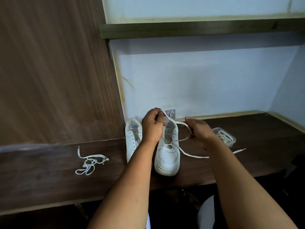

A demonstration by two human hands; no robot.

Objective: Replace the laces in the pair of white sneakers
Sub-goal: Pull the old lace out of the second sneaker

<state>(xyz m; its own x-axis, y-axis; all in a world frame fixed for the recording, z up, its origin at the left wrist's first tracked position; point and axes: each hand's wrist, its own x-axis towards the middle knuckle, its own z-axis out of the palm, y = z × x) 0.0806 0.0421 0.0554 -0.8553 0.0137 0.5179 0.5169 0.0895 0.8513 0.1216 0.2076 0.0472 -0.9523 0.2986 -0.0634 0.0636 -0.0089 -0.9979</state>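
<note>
Holding the lace (179, 123) taut between both hands, you have it arching over the right sneaker (167, 156), which stands toe toward you near the desk's (49, 179) front edge, beside the unlaced sneaker (132, 138). Your left hand (151, 125) pinches one end above the collar; your right hand (198, 131) pinches the loop to the right, nearer the eyelets. The lace's free tail trails rightward along the desk.

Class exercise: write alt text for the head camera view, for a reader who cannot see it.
Two hands, left hand and right hand, hold a white lace over the right sneaker on a dark wooden desk. The left sneaker stands beside it; a loose lace lies left, a clear container right.
</note>
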